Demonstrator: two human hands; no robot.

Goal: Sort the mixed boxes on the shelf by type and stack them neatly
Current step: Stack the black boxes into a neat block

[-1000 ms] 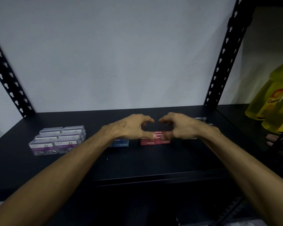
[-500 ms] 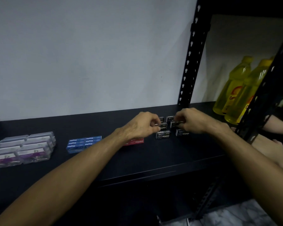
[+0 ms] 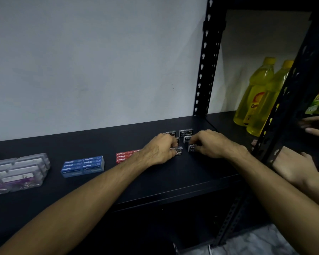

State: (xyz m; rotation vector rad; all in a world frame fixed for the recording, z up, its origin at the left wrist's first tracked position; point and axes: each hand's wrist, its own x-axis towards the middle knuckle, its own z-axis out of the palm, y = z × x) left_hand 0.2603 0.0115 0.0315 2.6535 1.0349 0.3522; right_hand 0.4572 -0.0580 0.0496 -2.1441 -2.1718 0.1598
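Several small black staple boxes (image 3: 186, 132) lie in two short columns at the right end of the black shelf (image 3: 155, 183). My left hand (image 3: 159, 149) curls its fingers on the black boxes of the left column. My right hand (image 3: 210, 143) pinches a black box (image 3: 191, 148) at the front of the right column. To the left lie a stack of red staple boxes (image 3: 124, 156), partly hidden by my left wrist, a stack of blue staple boxes (image 3: 82, 165) and clear purple-labelled clip boxes (image 3: 19, 171).
A black slotted upright (image 3: 206, 67) stands at the shelf's back right corner. Yellow bottles (image 3: 256, 100) stand on the neighbouring shelf. Another person's hands (image 3: 295, 166) reach in at the right, behind a second upright (image 3: 287, 92).
Both hands left the red boxes and moved right onto the black boxes. Over the last half second they shifted slightly toward the front boxes; the camera swung right.
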